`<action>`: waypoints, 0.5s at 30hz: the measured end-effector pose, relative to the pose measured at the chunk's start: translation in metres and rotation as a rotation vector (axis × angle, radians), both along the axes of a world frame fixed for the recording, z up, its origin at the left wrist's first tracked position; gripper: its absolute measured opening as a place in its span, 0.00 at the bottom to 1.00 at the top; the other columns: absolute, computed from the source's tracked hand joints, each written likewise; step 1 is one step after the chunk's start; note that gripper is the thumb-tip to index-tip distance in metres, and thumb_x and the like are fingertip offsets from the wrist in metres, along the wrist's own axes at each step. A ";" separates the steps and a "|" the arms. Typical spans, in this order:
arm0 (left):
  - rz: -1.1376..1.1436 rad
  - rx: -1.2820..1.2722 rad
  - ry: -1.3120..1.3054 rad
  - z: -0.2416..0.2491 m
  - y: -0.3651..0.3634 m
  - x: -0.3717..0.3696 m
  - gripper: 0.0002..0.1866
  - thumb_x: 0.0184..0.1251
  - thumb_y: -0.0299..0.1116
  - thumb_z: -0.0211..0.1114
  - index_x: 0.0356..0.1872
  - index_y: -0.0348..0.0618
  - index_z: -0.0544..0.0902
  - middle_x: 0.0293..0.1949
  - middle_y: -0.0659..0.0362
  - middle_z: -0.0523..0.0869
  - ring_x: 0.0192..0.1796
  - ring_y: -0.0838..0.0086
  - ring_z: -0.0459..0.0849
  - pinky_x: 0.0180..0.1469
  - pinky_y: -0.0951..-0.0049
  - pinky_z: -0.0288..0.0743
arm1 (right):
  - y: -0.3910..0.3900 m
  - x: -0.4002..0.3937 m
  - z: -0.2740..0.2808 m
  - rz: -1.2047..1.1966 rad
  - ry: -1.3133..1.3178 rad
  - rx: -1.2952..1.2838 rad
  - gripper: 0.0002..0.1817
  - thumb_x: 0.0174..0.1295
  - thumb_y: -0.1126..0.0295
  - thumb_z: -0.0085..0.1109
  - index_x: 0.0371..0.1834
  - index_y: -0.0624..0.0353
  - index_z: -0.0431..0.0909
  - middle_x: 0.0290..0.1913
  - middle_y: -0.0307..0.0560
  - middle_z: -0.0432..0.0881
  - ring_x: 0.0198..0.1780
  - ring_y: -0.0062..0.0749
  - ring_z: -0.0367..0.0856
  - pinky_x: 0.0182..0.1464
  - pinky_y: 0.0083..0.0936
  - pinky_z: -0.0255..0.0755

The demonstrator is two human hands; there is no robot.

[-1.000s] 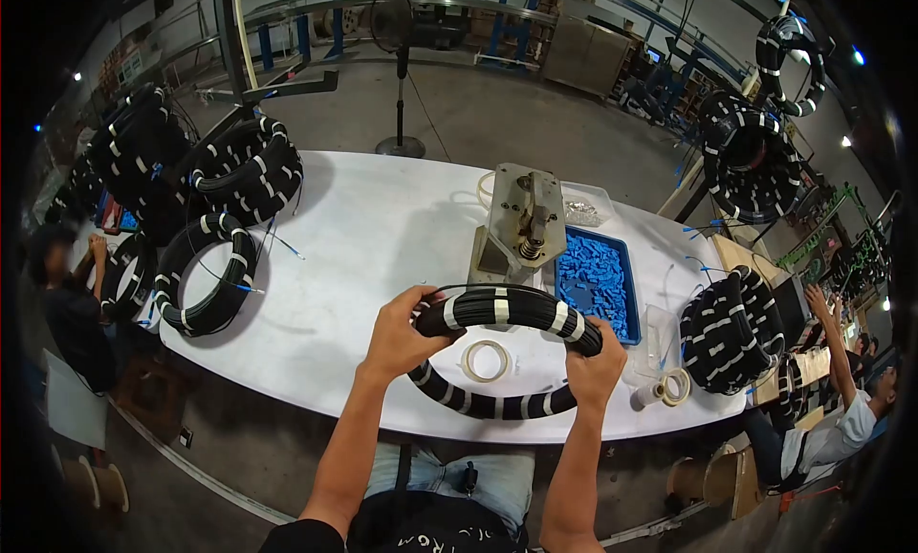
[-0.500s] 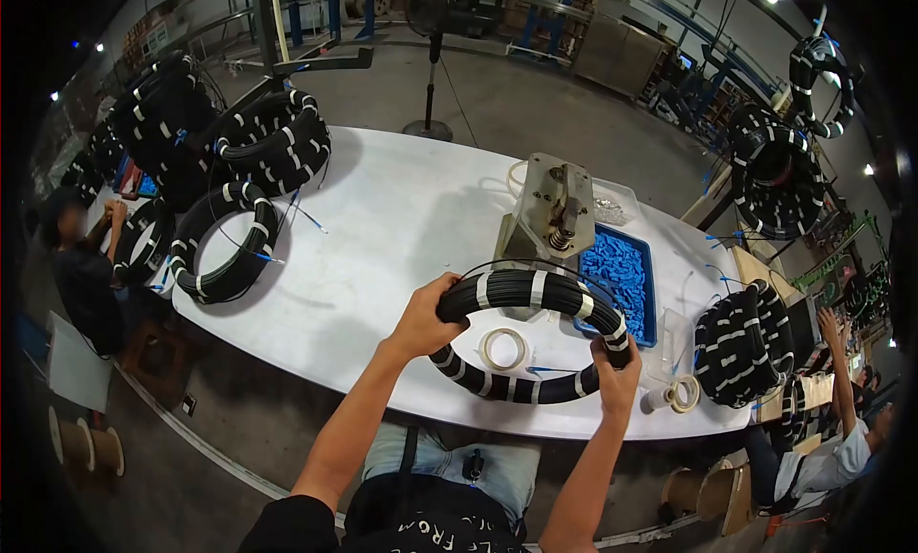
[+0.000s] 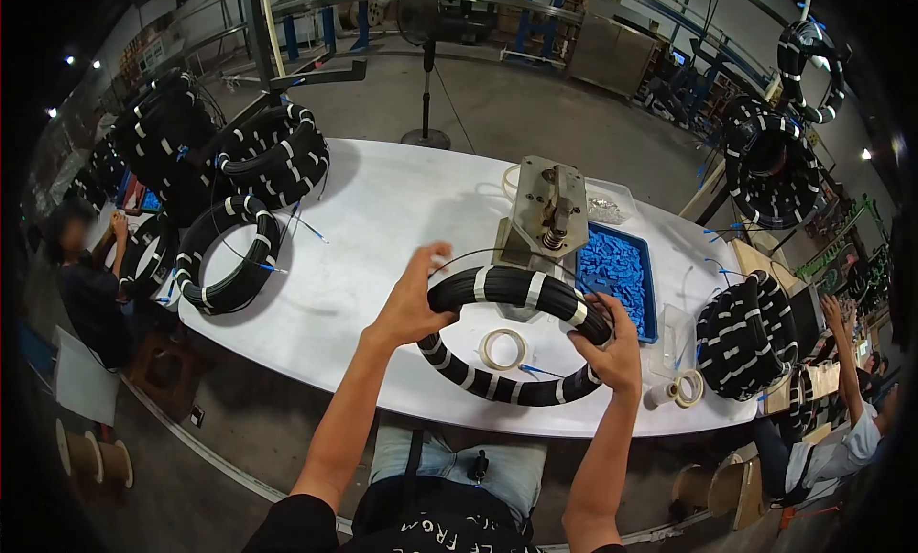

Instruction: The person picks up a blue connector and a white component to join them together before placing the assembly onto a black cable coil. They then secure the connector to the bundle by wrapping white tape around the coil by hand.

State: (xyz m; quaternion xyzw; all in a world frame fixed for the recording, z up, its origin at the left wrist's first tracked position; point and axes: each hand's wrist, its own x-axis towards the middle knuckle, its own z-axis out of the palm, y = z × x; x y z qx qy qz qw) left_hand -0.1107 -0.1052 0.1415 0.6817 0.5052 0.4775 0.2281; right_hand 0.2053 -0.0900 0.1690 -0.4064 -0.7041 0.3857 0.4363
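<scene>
A black cable coil (image 3: pixel 507 285) bound with white tape bands is tilted up over the near side of the white table, between my hands. My left hand (image 3: pixel 406 304) holds its left side between thumb and palm, with the fingertips raised above the cable. On the right side, my right hand (image 3: pixel 612 347) has its fingers wrapped over the coil and its thumb on the inner side. A loose cable strand arcs above the coil, and a blue-tipped cable end (image 3: pixel 537 370) shows inside the ring. Through the opening a tape roll (image 3: pixel 502 349) is visible on the table.
Behind the coil stands a metal bench machine (image 3: pixel 545 209), beside a blue tray (image 3: pixel 652 309) of small blue parts. More taped coils (image 3: pixel 229 256) lie left, with another stack (image 3: pixel 748 338) right. Tape rolls (image 3: pixel 687 388) sit near the front edge. Other people (image 3: pixel 91 285) work at both sides.
My left hand's fingers have lifted off the top of the coil. My right hand has shifted up along the coil's right side and wraps farther over it. The coil has moved slightly left.
</scene>
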 end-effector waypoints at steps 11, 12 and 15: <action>0.043 -0.162 -0.337 -0.037 -0.007 0.019 0.11 0.55 0.19 0.70 0.40 0.37 0.80 0.30 0.64 0.83 0.33 0.82 0.77 0.41 0.78 0.74 | -0.009 0.011 -0.019 -0.116 0.111 -0.017 0.35 0.47 0.81 0.72 0.60 0.61 0.66 0.49 0.46 0.78 0.51 0.27 0.78 0.56 0.23 0.72; 0.027 -0.175 -0.250 -0.037 -0.007 0.017 0.12 0.54 0.19 0.70 0.40 0.38 0.80 0.30 0.63 0.83 0.34 0.82 0.78 0.39 0.77 0.74 | -0.010 0.011 -0.020 -0.117 0.114 -0.002 0.36 0.47 0.82 0.71 0.61 0.60 0.65 0.50 0.45 0.77 0.50 0.26 0.78 0.55 0.23 0.73; 0.017 -0.054 -0.143 -0.030 -0.006 0.014 0.15 0.50 0.21 0.71 0.40 0.38 0.79 0.24 0.59 0.82 0.28 0.78 0.78 0.35 0.76 0.74 | -0.016 0.017 -0.029 -0.121 0.139 -0.016 0.37 0.47 0.83 0.71 0.62 0.60 0.65 0.52 0.46 0.75 0.52 0.27 0.77 0.56 0.23 0.72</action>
